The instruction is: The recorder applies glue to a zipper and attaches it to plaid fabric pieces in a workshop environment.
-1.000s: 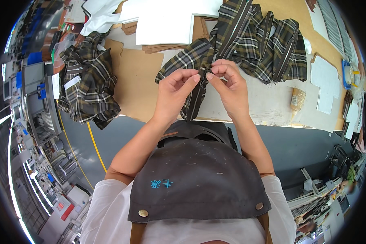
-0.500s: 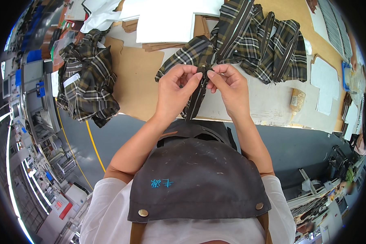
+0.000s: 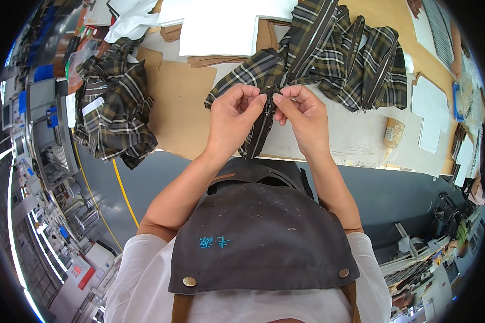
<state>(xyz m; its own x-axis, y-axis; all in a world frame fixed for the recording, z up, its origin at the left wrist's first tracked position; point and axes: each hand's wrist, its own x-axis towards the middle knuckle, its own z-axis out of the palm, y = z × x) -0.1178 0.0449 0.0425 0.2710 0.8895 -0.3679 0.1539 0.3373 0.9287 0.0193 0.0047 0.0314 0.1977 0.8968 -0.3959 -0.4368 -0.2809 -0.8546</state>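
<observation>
A dark zipper point(image 3: 260, 132) on a plaid fabric piece hangs toward the table's near edge. My left hand point(image 3: 234, 116) pinches its upper end from the left, thumb against forefinger. From the right, my right hand point(image 3: 304, 114) pinches the same end, its thumb almost meeting the other. The small part between the fingertips is mostly covered. Behind my hands lies the brown, black and white plaid fabric point(image 3: 248, 70), joined to more plaid pieces with dark zippers point(image 3: 380, 72) heaped to the right.
A crumpled plaid pile point(image 3: 116, 107) hangs over the table's edge at left, beside brown card point(image 3: 183, 102). White sheets point(image 3: 218, 27) lie on brown patterns at the back. A small glue bottle point(image 3: 393, 133) and white paper patterns point(image 3: 431, 110) lie at right.
My hands keep their pinch on the zipper end, with only tiny shifts of the fingers. The fabric around them stays practically where it was.
</observation>
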